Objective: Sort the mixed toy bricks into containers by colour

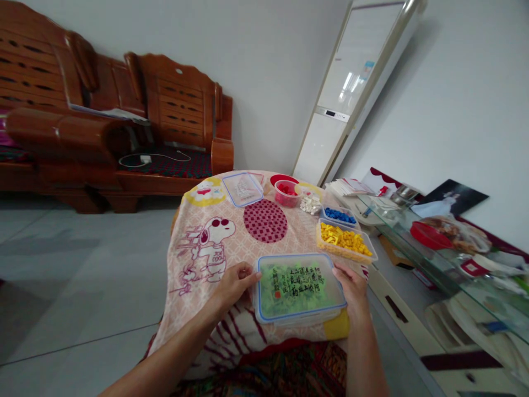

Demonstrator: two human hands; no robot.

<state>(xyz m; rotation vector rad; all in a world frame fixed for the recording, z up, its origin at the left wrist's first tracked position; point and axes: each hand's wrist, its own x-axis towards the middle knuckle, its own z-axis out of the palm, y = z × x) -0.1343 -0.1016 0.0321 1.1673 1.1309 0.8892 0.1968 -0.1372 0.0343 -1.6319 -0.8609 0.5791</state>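
Note:
A clear lidded container (300, 286) with green pieces inside lies near the front edge of the cloth-covered table. Its lid has a blue rim and dark writing. My left hand (236, 282) grips the container's left edge, the fingers curled in. On the opposite side, my right hand (350, 282) holds the right edge, with the thumb near the lid's corner. Just behind sits an open container of yellow pieces (346, 240), and beyond it a smaller one of blue pieces (339, 215).
White pieces (309, 204) and a round tub of red pieces (286, 194) stand farther back. A loose blue-rimmed lid (243, 189) lies at the back left. A cluttered glass shelf (438, 251) is on the right, wooden seating (173, 110) at the back left.

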